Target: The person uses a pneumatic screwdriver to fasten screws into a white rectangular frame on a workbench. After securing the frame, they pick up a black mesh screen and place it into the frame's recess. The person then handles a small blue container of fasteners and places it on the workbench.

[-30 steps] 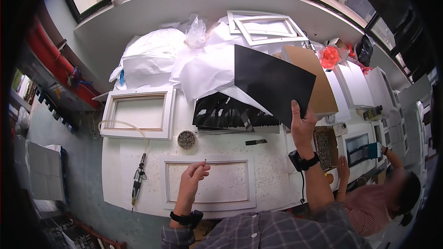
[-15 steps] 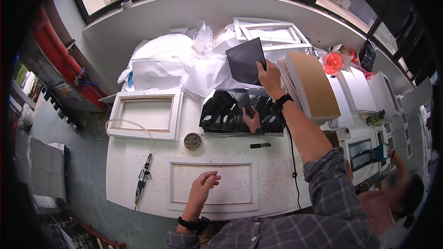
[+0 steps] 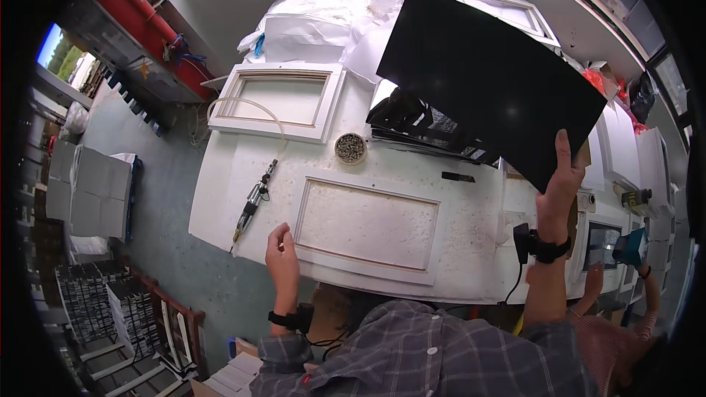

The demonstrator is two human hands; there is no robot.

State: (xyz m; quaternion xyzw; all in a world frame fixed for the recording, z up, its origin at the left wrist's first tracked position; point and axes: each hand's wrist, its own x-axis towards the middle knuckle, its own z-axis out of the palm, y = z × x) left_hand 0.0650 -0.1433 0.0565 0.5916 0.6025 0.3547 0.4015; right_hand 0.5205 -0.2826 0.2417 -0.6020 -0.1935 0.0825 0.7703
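My right hand (image 3: 562,184) grips a large black glossy panel (image 3: 493,81) by its lower right corner. The panel is raised and tilted over the right part of the table, covering things behind it. Below it lies a stack of dark, shiny panels (image 3: 419,121), partly hidden. With fingers loosely bent and nothing in them, my left hand (image 3: 282,256) hovers by the lower left corner of a white rectangular frame (image 3: 360,266). That frame lies flat on the white table, nearest to me.
Left of the frame lies a pneumatic hand tool (image 3: 255,198) with a pale hose. A round dish of small metal pieces (image 3: 351,148) and a black-handled knife (image 3: 458,176) are beyond the frame. Another white frame (image 3: 276,132) lies at far left. At right, a co-worker's hand (image 3: 594,279) shows.
My right hand has brought the black panel nearer and to the right, off the area above the stack. My left hand has shifted from over the frame to its left corner. The view has turned.
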